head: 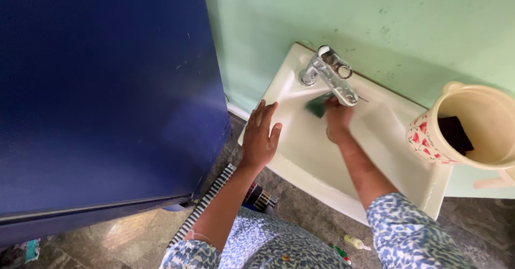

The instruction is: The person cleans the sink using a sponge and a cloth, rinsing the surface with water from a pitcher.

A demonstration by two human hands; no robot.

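My left hand (259, 137) rests flat on the left rim of a white wash basin (300, 161), fingers spread, holding nothing. Inside the bowl, my right hand (338, 117) presses a green scrub pad (317, 106) against the back wall of the basin, just under the chrome tap (330, 73). The tap spout hides part of the right hand's fingers. Both sleeves are blue and white patterned.
A large dark blue door or panel (102, 97) stands close on the left. A cream plastic jug (472, 126) with a red flower print sits on the basin's right end, a dark object inside it. Pale green wall behind. Striped mat and small bottles lie on the stone floor.
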